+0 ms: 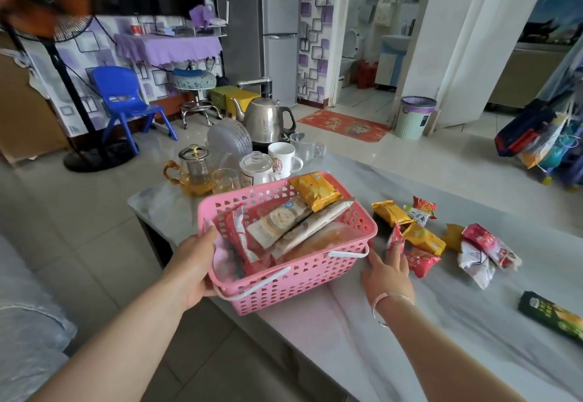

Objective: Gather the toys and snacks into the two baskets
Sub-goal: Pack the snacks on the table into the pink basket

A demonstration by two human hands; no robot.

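Note:
A pink perforated basket (299,285) with white handles sits at the near edge of the grey marble table (441,322). Several snack packets fill it, a yellow one (314,190) on its far rim. My left hand (192,267) grips the basket's left end. My right hand (386,272) reaches out just right of the basket, fingers on a red packet (394,239). Loose yellow, red and white snack packets (422,239) lie scattered on the table to the right. A dark green box (552,315) lies at the far right.
Behind the basket stand a glass teapot (192,171), a glass jar (255,169), a white mug (284,158), clear cups and a steel kettle (265,117). A fan, blue chair, stool and bin stand on the floor beyond.

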